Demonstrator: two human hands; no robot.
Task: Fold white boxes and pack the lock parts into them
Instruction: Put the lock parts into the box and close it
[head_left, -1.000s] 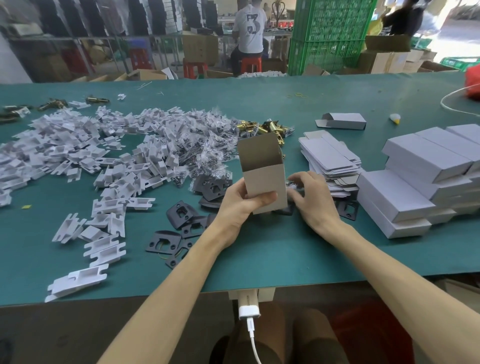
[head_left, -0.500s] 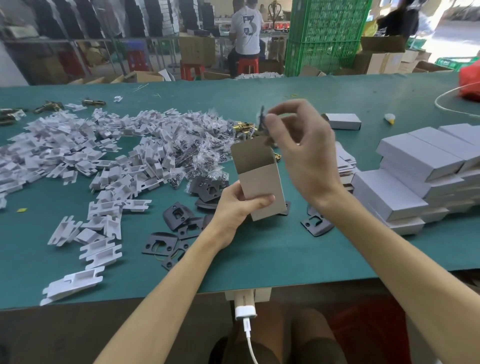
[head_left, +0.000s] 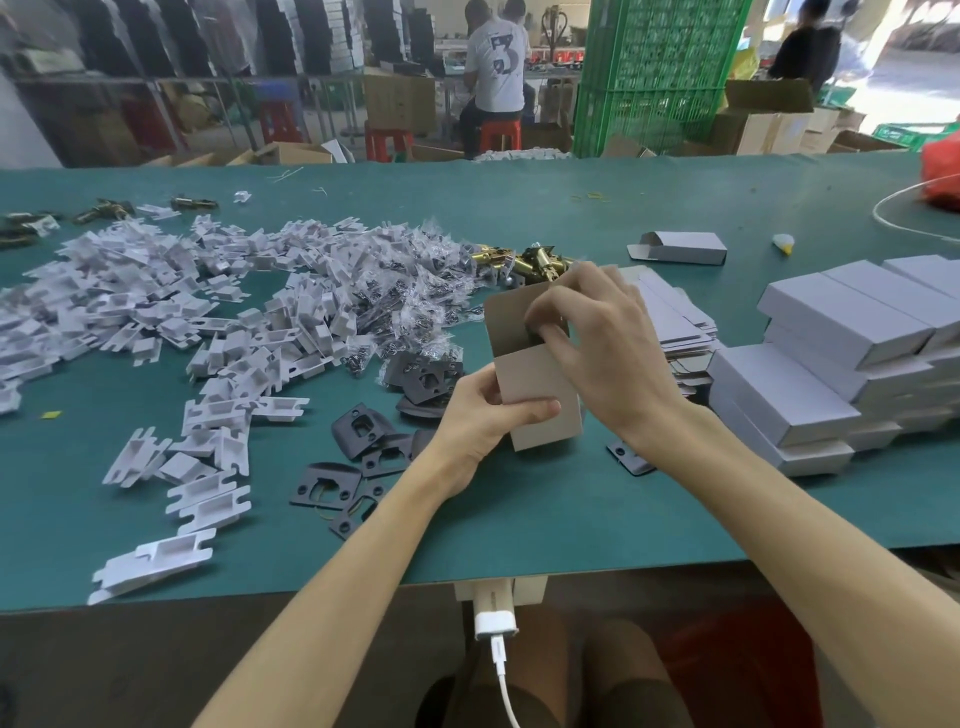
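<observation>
Here the right hand (head_left: 608, 343) reaches into the box (head_left: 540, 395), fingertips hidden

open box (head_left: 540, 395): upright, a little tilted, top flap open | flat boxes (head_left: 675, 317): stack just behind-right | closed boxes (head_left: 831, 364): piled at right | black plates (head_left: 358, 431): lying flat, scattered at left | white inserts (head_left: 156, 291), screw bags (head_left: 415, 291), brass latches (head_left: 530, 262): heaps behind

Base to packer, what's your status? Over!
Left hand grips open box upright. Right hand fingers at box mouth, grip unclear. Loose dark plates beside box, not blocking.
</observation>
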